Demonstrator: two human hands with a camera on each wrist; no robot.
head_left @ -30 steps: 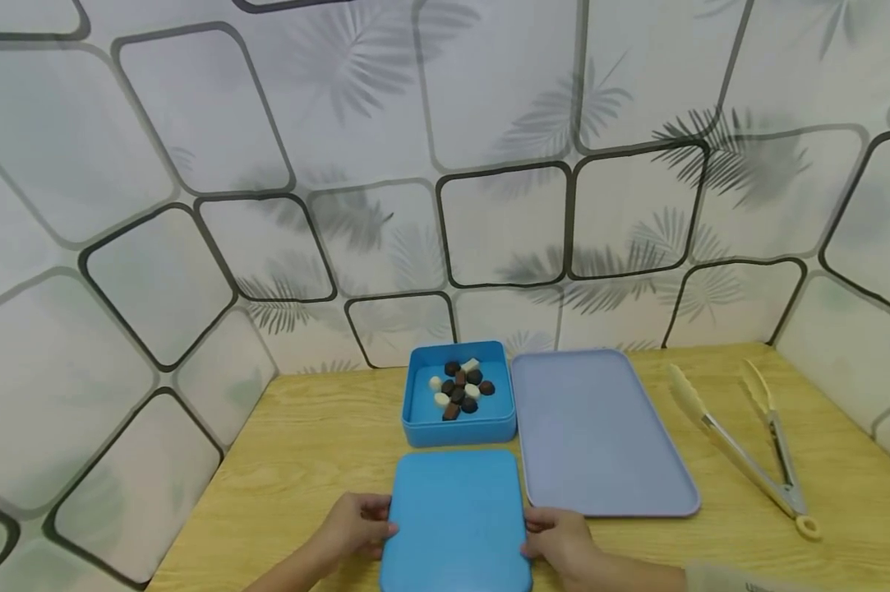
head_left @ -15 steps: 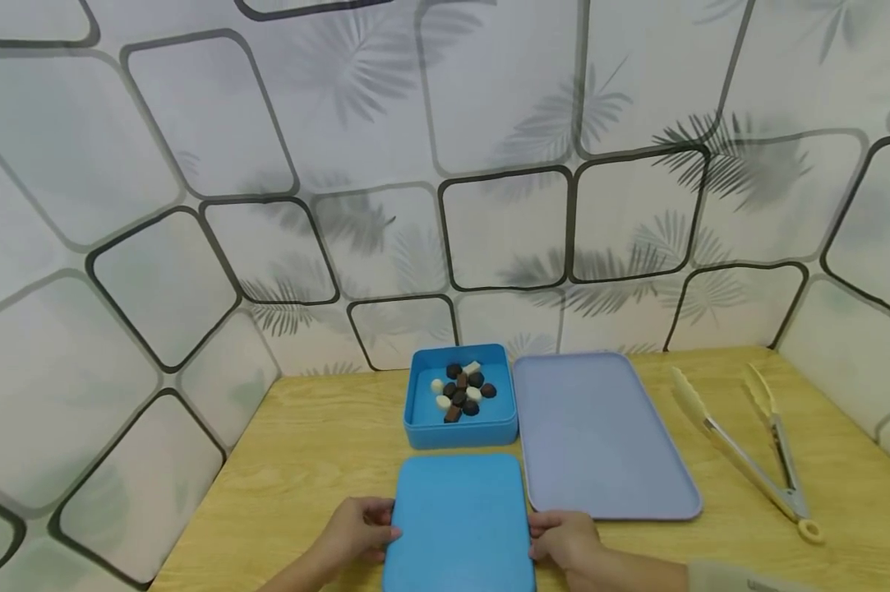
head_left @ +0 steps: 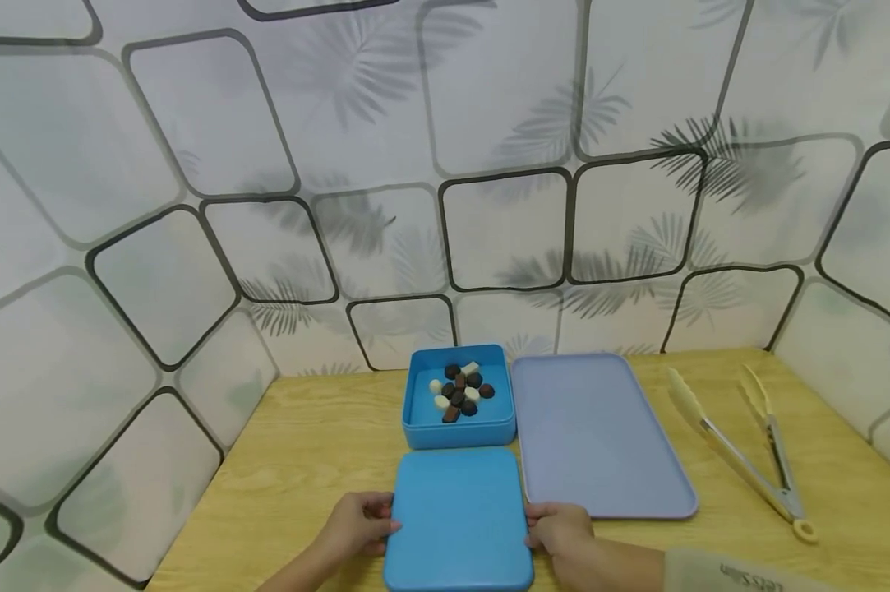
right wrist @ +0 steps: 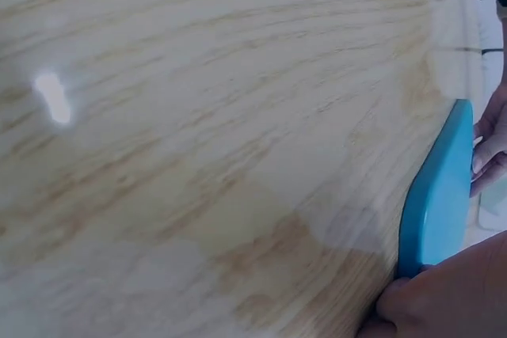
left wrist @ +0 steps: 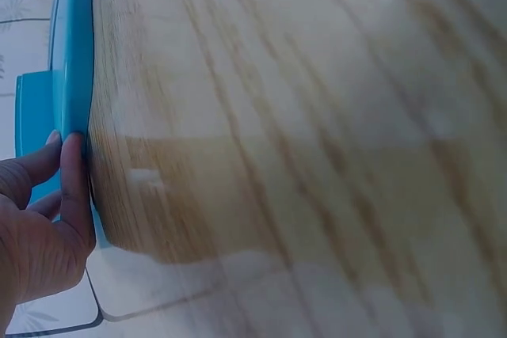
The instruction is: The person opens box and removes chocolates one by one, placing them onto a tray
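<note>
A flat blue lid (head_left: 459,520) with rounded corners lies between my two hands, low over the wooden table. My left hand (head_left: 356,526) pinches its left edge; in the left wrist view, that hand's thumb (left wrist: 36,165) and fingers meet at the lid's rim. On the opposite side, my right hand (head_left: 560,526) grips the right edge, partly hidden by the forearm in the right wrist view. Just beyond the lid stands an uncovered blue box (head_left: 459,434). Several dark, brown and white chocolates (head_left: 457,396) sit loosely grouped inside it.
A lavender tray (head_left: 600,436) lies right of the box, close to my right hand. Farther right, spread tongs (head_left: 755,469) with cream tips rest on the wooden table (head_left: 319,427). A patterned backdrop (head_left: 385,238) rises behind and at both sides.
The lid has shifted slightly away from me toward the box, and its near edge now shows. Both hands keep their hold on it. The box, tray and tongs stay in place.
</note>
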